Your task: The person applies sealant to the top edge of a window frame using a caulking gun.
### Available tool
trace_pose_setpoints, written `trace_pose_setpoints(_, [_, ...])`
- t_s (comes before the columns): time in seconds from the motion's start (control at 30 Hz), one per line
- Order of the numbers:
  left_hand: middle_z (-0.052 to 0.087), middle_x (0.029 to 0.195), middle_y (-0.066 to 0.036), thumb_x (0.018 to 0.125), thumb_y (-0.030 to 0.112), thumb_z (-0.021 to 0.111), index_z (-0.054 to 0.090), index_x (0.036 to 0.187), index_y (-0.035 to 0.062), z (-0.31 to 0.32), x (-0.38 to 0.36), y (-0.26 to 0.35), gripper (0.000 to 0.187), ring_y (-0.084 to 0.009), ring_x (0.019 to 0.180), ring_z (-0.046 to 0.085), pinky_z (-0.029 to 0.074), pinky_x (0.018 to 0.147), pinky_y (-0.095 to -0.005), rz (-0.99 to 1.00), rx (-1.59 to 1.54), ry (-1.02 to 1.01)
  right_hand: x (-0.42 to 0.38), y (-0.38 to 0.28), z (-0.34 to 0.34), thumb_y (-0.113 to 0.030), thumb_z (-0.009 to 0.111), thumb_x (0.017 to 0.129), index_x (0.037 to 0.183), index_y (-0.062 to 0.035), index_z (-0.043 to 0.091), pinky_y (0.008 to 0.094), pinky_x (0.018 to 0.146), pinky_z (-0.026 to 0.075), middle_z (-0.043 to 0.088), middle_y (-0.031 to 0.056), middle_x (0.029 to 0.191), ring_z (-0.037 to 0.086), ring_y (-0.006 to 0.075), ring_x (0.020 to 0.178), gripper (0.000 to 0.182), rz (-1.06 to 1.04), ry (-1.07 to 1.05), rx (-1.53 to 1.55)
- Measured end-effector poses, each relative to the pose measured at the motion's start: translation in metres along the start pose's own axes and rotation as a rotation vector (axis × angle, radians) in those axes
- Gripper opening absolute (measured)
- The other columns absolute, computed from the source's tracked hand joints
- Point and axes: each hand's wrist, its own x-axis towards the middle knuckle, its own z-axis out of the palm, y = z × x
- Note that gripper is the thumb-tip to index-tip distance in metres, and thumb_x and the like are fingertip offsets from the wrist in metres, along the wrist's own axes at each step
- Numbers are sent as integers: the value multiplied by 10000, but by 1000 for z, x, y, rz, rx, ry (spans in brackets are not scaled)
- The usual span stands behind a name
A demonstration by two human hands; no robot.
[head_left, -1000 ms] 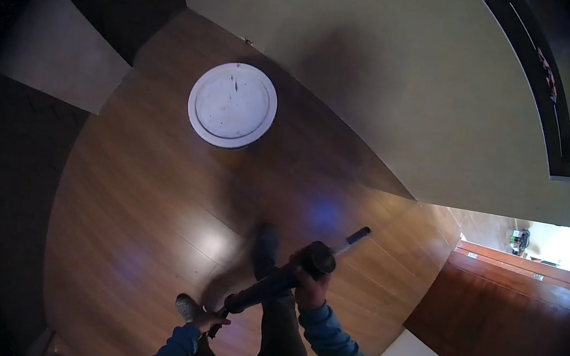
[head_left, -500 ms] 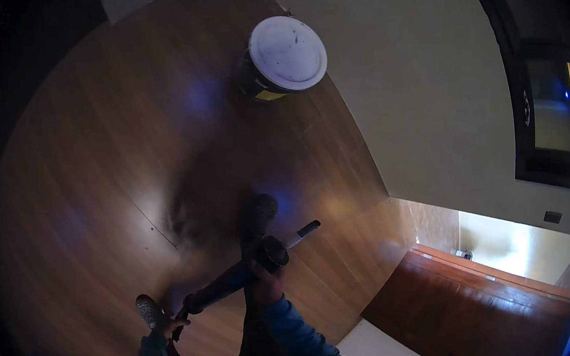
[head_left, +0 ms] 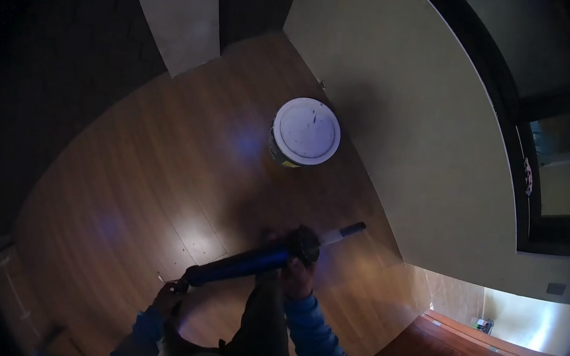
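Note:
I hold a long dark-blue caulking gun (head_left: 249, 262) across my body, its pale nozzle with a dark tip (head_left: 345, 232) pointing right toward the wall. My right hand (head_left: 297, 275) grips the front end of the tube from below. My left hand (head_left: 168, 298) is closed on the rear handle end at the lower left. Both sleeves are blue. My legs and a foot show under the tube.
A paint bucket with a white lid (head_left: 305, 132) stands on the wooden floor (head_left: 160, 186) near the pale wall (head_left: 400, 120). A dark window frame (head_left: 536, 202) is at the right. A lit doorway (head_left: 525, 325) opens at the lower right.
The view has swung, so the bucket now sits lower and more to the right. The caulking gun has levelled out, and my left hand has risen with its rear end.

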Motion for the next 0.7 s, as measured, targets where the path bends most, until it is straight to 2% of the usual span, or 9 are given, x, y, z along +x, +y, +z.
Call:
trace_pose_setpoints(0.1, [629,1002,-142,626,262,840,474,1227,-4,38,-10,88,752,-206,855,621,503,789,-321,41,8,-107,51,-73,-13,-181,648,775,1325,-9,385,460,962,433,554,141,1168,562,327,1091,633,44,-31,-124])
trace_pose_setpoints(0.17, [602,865,-52,682,180,815,575,1075,33,70,-5,121,483,-112,715,560,456,617,-271,40,-112,58,83,-108,-26,-165,631,779,1291,6,414,438,947,440,560,141,1158,571,308,1078,582,39,-28,-233])
trace_pose_setpoints(0.3, [617,960,-99,668,167,820,481,1179,24,103,-23,212,630,-160,818,592,487,723,-308,-6,-132,49,129,-147,-23,-143,610,782,1249,11,452,411,941,440,579,145,1123,577,290,1068,516,-52,23,-213])
trace_pose_setpoints(0.37, [597,1011,-147,650,321,829,436,1241,10,95,-8,237,774,-211,886,591,489,770,-345,-50,80,-58,146,-156,-16,-100,588,769,1215,15,478,396,943,437,597,145,1085,579,275,1061,474,-63,58,-95])
trace_pose_setpoints(0.43, [540,1126,-210,634,424,824,370,1325,-3,88,-29,302,930,-274,993,574,474,848,-371,62,568,-9,153,-167,-3,-96,633,749,1203,3,495,357,904,450,603,114,1070,584,231,1013,486,-72,61,-10])
trace_pose_setpoints(0.5, [466,1241,-238,621,453,827,315,1374,-9,84,-48,366,1021,-315,1090,537,449,911,-388,609,872,52,160,-177,14,-92,679,729,1191,-9,511,319,865,463,610,83,1056,588,187,966,499,-81,58,79])
trace_pose_setpoints(0.57, [409,1332,-191,631,384,849,315,1377,7,102,-74,444,992,-286,1211,453,387,995,-395,912,549,-214,165,-190,29,-77,679,729,1188,-11,507,321,860,465,608,80,1047,589,185,952,494,-122,82,89])
trace_pose_setpoints(0.63, [486,1283,-176,598,360,866,341,1359,12,141,-111,521,988,-266,1142,530,436,950,-384,1249,713,-244,164,-202,41,-65,670,732,1193,-13,499,321,859,464,605,78,1051,585,182,957,495,-138,113,93])
trace_pose_setpoints(0.7, [611,1113,-175,600,313,859,466,1261,6,182,-138,568,828,-249,1001,623,491,874,-371,1021,567,-358,159,-222,49,-53,660,735,1199,-14,491,320,858,464,602,76,1056,580,178,961,496,-176,143,90])
